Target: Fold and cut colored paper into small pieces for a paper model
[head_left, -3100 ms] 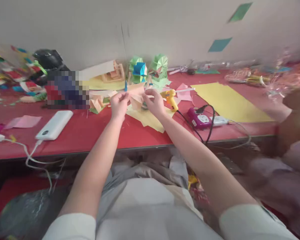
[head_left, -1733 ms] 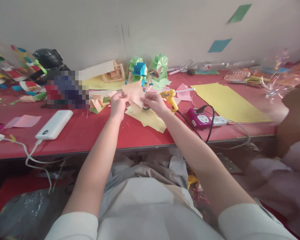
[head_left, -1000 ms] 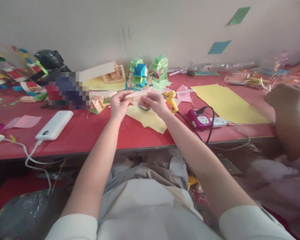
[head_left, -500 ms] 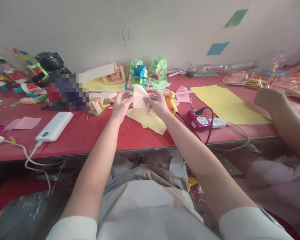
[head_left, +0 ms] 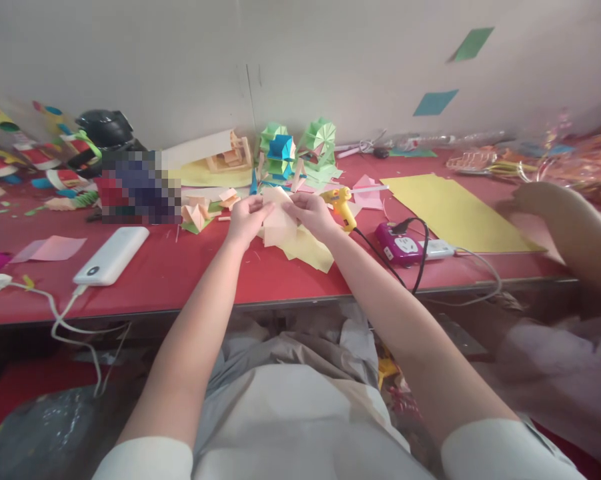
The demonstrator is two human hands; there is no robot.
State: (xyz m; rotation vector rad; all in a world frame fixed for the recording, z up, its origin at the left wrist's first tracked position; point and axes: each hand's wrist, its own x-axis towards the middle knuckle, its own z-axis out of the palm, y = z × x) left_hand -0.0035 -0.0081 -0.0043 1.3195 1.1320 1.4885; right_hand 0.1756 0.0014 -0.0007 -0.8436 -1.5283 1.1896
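Both my hands hold one peach paper piece (head_left: 278, 221) above the red table (head_left: 190, 280). My left hand (head_left: 245, 219) pinches its left edge and my right hand (head_left: 311, 213) pinches its right edge. The paper hangs down between my fingers, just over a pale yellow sheet (head_left: 307, 247) that lies on the table. Behind my hands stand green and blue folded paper shapes (head_left: 295, 150). A yellow glue gun (head_left: 341, 203) lies right beside my right hand.
A purple power socket (head_left: 398, 243) with black and white cables sits right of the glue gun. A large yellow sheet (head_left: 455, 212) lies further right, where another person's hand (head_left: 535, 199) reaches. A white power bank (head_left: 111, 255) and pink paper (head_left: 53, 248) lie at left.
I have turned and lowered the peach paper between my hands; it was edge-on a second ago and now faces me. The other person's hand has moved onto the table at right.
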